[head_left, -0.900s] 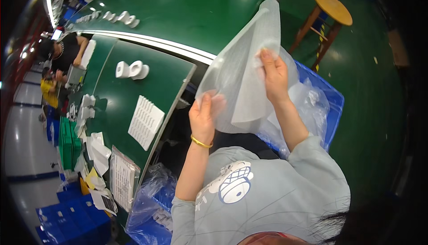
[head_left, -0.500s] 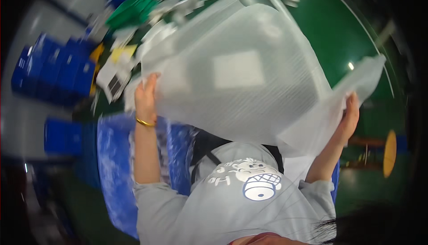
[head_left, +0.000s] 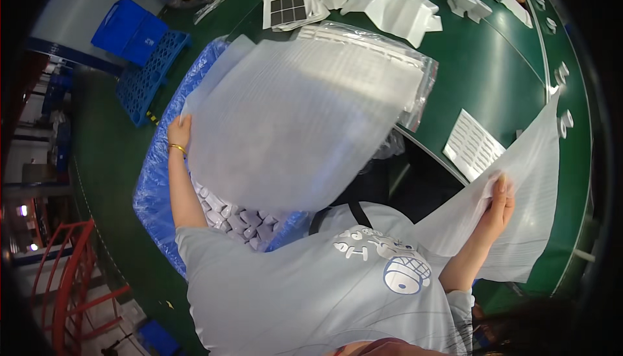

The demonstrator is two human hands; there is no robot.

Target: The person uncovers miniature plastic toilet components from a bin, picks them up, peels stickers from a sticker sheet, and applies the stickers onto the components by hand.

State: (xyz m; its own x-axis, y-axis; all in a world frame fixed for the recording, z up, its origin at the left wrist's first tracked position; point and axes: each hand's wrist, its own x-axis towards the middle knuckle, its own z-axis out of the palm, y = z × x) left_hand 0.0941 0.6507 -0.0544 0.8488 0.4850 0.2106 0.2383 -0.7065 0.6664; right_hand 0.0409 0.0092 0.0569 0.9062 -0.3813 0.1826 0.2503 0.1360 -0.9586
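Note:
My left hand (head_left: 178,132), with a yellow bangle at its wrist, is closed on the left edge of a translucent white foam sheet (head_left: 272,122). That sheet spreads over a bin lined with blue plastic (head_left: 152,178) and reaches the table edge. Below it, many small pale lilac pieces (head_left: 250,223) show inside the bin. My right hand (head_left: 498,203) pinches a second foam sheet (head_left: 529,207), which hangs in folds at the table's right side. Where the two sheets meet, if they do, cannot be seen. A clear bag of white trays (head_left: 418,90) lies against the first sheet's far edge.
On the green table (head_left: 480,51) are a white card with rows of pieces (head_left: 472,143), crumpled white packaging (head_left: 396,12) and papers with a dark grid (head_left: 289,9). A blue crate (head_left: 130,32) stands on a blue pallet (head_left: 149,74). Red railings (head_left: 71,278) stand at the left.
My view has swung leftward, bringing the bin's contents and the railings into sight. The foam sheet in my left hand now lies lower over the bin; the sheets are farther apart. Both hands keep their hold.

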